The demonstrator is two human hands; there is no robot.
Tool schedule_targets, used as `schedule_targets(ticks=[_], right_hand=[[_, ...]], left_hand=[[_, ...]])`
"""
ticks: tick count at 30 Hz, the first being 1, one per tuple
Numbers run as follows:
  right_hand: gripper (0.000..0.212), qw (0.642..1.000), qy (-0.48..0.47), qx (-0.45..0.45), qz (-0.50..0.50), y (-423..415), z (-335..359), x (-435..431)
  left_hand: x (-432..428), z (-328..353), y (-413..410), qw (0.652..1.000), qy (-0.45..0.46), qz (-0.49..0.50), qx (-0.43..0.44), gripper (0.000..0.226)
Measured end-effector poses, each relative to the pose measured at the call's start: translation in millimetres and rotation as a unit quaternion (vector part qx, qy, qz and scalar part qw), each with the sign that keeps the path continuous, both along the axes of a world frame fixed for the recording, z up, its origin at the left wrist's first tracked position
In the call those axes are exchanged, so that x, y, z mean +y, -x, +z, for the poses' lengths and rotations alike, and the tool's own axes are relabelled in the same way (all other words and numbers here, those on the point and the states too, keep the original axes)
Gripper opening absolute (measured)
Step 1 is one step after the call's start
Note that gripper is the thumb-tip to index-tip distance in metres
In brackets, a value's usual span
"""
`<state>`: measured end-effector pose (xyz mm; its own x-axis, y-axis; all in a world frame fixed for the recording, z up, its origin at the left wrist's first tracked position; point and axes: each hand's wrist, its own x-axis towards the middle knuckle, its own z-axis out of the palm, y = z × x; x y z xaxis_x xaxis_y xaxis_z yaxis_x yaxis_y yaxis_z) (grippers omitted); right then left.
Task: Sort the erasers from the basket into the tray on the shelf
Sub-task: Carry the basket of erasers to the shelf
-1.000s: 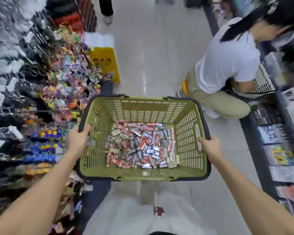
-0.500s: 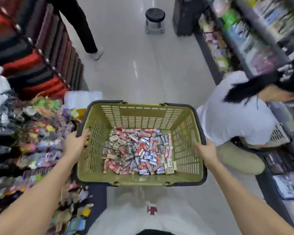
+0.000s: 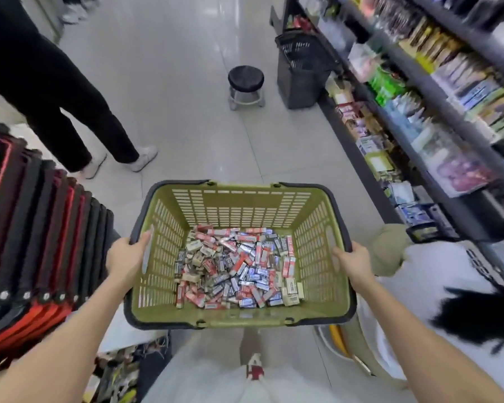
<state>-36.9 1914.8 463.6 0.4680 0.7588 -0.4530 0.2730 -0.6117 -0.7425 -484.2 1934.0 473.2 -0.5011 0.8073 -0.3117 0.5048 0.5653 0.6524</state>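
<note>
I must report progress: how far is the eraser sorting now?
Done: nothing visible; the erasers lie heaped in the green basket. In hand: the left hand and right hand grip its side rims, holding it above the aisle floor. Left: all sorting onto the shelves.

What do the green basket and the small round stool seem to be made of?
The olive-green slotted basket looks like moulded matt plastic, judging by its gridded walls. The round black-topped stool seems a dark padded seat on shiny metal legs, though blur leaves that open.

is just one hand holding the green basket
No, the left hand and right hand each grip a side rim of the basket.
</note>
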Motion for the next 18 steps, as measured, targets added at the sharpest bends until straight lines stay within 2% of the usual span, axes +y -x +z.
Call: schedule_targets(ticks=[3,6,9,15,18], right_hand=[[0.010,0.999,0.005,0.000,-0.032,2.2,5.5,75.5],[0.021,0.998,0.013,-0.006,-0.062,-1.7,16.3,148.0],[0.026,0.996,0.023,-0.015,-0.088,-8.9,23.8,217.0],[0.009,0.994,0.013,-0.001,-0.113,-33.4,19.6,370.2],[0.013,0.994,0.001,0.009,-0.112,-51.4,20.0,453.0]], left_hand=[[99.5,1.5,-1.7,1.000,0.022,-0.010,-0.008,0.060],[195.4,9.3,-9.6,0.999,0.021,-0.030,-0.030,0.051],[286.5,14.2,-20.8,0.998,0.017,-0.043,-0.053,0.052],[457.5,6.4,-56.0,0.994,-0.002,-0.065,-0.089,0.048],[536.7,6.5,-76.6,0.994,-0.013,-0.062,-0.091,0.041]])
